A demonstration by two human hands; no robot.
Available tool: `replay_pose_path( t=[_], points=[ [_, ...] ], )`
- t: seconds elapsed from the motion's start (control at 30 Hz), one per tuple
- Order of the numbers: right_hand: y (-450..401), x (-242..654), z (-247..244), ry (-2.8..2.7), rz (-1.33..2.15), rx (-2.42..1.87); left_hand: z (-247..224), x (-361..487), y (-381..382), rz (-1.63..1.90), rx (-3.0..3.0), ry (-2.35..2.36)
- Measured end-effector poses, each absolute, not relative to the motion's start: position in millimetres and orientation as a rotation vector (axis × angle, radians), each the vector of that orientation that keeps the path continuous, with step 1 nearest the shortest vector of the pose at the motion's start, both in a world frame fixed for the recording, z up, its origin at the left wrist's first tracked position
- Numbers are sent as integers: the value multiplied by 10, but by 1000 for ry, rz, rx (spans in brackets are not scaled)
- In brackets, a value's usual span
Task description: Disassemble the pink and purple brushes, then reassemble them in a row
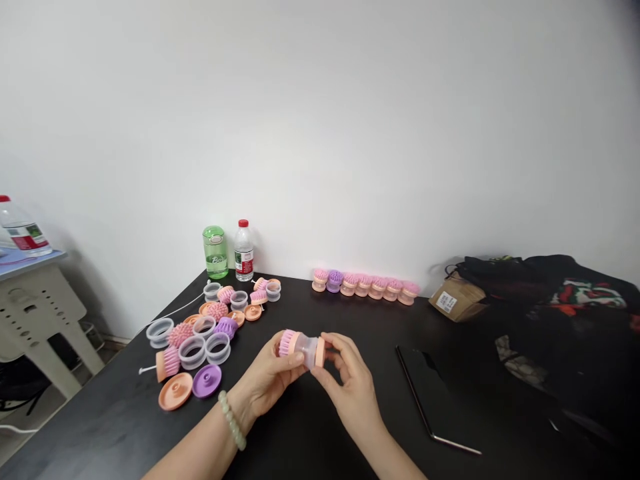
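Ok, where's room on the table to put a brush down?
The black table is free between the row of brushes and the right hand, and below the peach disc. The left end is crowded with clear rings and brush parts.

A plain white wall (320,113) fills most of the view and is shaded slightly darker towards the top right corner. Along its foot at the left, a low skirting board (116,341) can be made out. A black-topped table (95,433) is set against the wall and extends out of view to the right. To the left of the table, a cream perforated stand (35,313) with a pale blue top (30,265) is placed near the wall. A pale floor (15,447) is glimpsed below, crossed by a white cable (20,430). Soft, even light is spread across the room, and a faint shadow is cast on the wall beside the stand.
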State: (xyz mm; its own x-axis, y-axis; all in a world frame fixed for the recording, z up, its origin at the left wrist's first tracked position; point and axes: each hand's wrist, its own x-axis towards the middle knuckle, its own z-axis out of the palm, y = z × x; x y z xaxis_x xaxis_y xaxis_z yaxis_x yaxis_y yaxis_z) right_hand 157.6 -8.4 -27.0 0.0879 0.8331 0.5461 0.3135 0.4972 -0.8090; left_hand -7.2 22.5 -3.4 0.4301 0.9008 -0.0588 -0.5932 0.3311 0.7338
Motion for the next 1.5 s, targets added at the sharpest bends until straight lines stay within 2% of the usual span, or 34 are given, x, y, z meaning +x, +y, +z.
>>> replay_pose_path(
  t=[0.83, 1.5],
  points=[
    [-227, 1659, -96, -1667, 148, -922, 88, -94, 109, 1002, 964, 604],
    [-204, 1752, 50, -1805, 127, -721, 46, -85, 112, 942, 1027, 574]
  ],
)
